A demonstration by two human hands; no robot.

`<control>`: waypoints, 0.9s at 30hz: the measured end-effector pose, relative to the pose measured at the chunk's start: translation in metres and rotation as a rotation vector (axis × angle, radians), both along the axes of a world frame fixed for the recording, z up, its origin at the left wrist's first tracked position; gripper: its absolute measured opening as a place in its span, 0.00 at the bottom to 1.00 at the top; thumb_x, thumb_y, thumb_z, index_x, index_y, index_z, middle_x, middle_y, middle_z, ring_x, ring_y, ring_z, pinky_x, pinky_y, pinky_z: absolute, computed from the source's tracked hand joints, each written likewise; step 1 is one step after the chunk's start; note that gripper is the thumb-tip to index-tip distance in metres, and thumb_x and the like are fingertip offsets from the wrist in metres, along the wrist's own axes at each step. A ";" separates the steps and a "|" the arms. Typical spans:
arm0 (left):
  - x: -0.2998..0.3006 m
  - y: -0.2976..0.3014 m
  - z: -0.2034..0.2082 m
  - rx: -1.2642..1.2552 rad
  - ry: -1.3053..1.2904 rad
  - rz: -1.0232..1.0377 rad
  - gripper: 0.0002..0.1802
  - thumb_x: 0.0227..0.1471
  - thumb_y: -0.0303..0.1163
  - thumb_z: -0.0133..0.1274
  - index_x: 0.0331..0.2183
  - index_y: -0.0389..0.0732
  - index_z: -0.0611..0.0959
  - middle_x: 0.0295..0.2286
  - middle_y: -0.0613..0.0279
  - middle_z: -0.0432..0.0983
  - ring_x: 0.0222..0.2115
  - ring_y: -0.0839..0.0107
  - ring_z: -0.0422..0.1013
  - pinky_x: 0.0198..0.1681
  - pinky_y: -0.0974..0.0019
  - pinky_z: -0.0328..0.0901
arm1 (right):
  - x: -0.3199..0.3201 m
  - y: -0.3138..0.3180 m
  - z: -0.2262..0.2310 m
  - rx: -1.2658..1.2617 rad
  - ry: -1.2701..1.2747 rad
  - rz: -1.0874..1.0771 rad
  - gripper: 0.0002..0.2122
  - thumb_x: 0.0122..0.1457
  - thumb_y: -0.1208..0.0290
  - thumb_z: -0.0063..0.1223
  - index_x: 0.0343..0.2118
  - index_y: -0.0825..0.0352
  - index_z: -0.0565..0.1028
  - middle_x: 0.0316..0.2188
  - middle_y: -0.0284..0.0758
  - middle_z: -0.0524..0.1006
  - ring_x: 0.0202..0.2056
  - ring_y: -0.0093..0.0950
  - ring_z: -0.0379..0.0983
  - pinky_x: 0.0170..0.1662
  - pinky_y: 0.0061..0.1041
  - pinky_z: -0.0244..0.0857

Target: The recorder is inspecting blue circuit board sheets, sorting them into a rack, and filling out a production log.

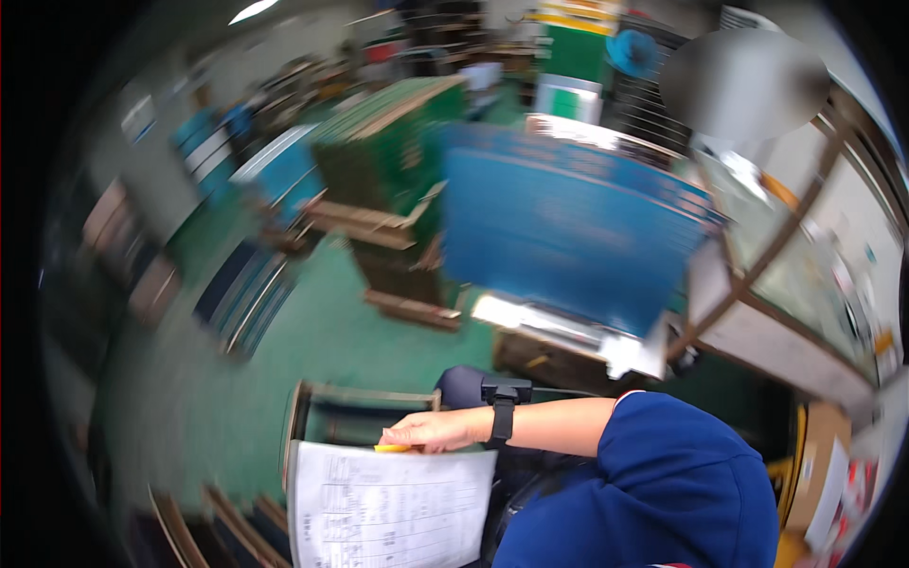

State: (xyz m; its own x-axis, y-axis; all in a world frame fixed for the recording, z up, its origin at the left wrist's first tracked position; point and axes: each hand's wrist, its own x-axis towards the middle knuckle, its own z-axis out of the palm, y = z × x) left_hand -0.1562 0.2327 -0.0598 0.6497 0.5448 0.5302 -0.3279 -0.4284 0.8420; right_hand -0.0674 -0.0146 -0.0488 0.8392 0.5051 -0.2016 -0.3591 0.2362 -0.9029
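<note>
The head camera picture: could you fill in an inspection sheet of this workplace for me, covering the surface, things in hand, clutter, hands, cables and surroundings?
Surface: green floor; the picture is motion-blurred.
Things in hand: a white printed form lies low in the picture; a small yellow object sits at its top edge under the fingers, too hidden to identify.
Clutter: wooden slats at the lower left.
Hands: one hand rests at the form's top edge, black wrist strap, blue sleeve; which hand it is cannot be told. No other hand in view.
Cables: nothing seen.
Surroundings: blue sheet stack, green sheet stack on a wooden pallet.
</note>
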 end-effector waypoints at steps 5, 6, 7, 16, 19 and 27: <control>0.034 -0.036 0.049 -0.393 0.130 -0.346 0.16 0.57 0.36 0.46 0.39 0.32 0.73 0.34 0.52 0.72 0.33 0.65 0.67 0.40 0.63 0.62 | -0.086 -0.033 0.047 -0.388 -0.613 -0.448 0.16 0.54 0.58 0.56 0.28 0.69 0.70 0.22 0.25 0.65 0.27 0.16 0.60 0.30 0.20 0.57; 0.032 -0.048 0.060 -0.349 0.209 -0.380 0.16 0.57 0.35 0.45 0.40 0.31 0.73 0.33 0.52 0.72 0.33 0.65 0.67 0.40 0.63 0.62 | -0.098 -0.043 0.045 -0.394 -0.609 -0.494 0.16 0.54 0.58 0.56 0.28 0.69 0.70 0.22 0.25 0.65 0.27 0.16 0.60 0.30 0.20 0.57; 0.039 -0.045 0.046 0.262 0.023 -0.433 0.17 0.58 0.35 0.42 0.44 0.31 0.71 0.36 0.48 0.72 0.36 0.60 0.68 0.42 0.63 0.62 | -0.110 -0.052 0.046 -0.435 -0.572 -0.595 0.15 0.55 0.60 0.55 0.29 0.69 0.71 0.22 0.25 0.66 0.27 0.15 0.60 0.30 0.19 0.58; 0.015 -0.075 0.015 -0.434 0.535 -1.184 0.11 0.54 0.25 0.49 0.39 0.31 0.73 0.36 0.60 0.74 0.35 0.76 0.67 0.42 0.72 0.61 | -0.151 -0.080 0.038 0.038 -0.228 -1.025 0.13 0.60 0.70 0.48 0.44 0.72 0.69 0.38 0.33 0.74 0.38 0.19 0.70 0.42 0.21 0.67; -0.004 -0.074 0.015 -0.538 0.506 -1.083 0.13 0.56 0.25 0.46 0.42 0.29 0.73 0.39 0.58 0.73 0.38 0.75 0.68 0.44 0.71 0.61 | -0.137 -0.075 0.025 -0.050 -0.243 -1.000 0.10 0.60 0.69 0.49 0.39 0.70 0.70 0.30 0.28 0.71 0.31 0.15 0.66 0.34 0.17 0.63; -0.049 -0.109 -0.010 -0.734 0.382 -0.632 0.16 0.58 0.28 0.45 0.46 0.31 0.71 0.44 0.57 0.72 0.43 0.73 0.67 0.48 0.69 0.60 | -0.131 -0.110 -0.013 -0.627 -0.418 -0.730 0.16 0.51 0.75 0.57 0.43 0.71 0.73 0.22 0.24 0.69 0.22 0.11 0.58 0.24 0.11 0.51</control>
State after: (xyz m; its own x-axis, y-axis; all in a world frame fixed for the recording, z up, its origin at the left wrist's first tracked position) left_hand -0.2054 0.1237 -0.0694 0.9838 0.1524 -0.0946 0.0285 0.3881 0.9212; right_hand -0.1979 -0.1251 -0.0617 0.9611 -0.2466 0.1241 0.0510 -0.2832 -0.9577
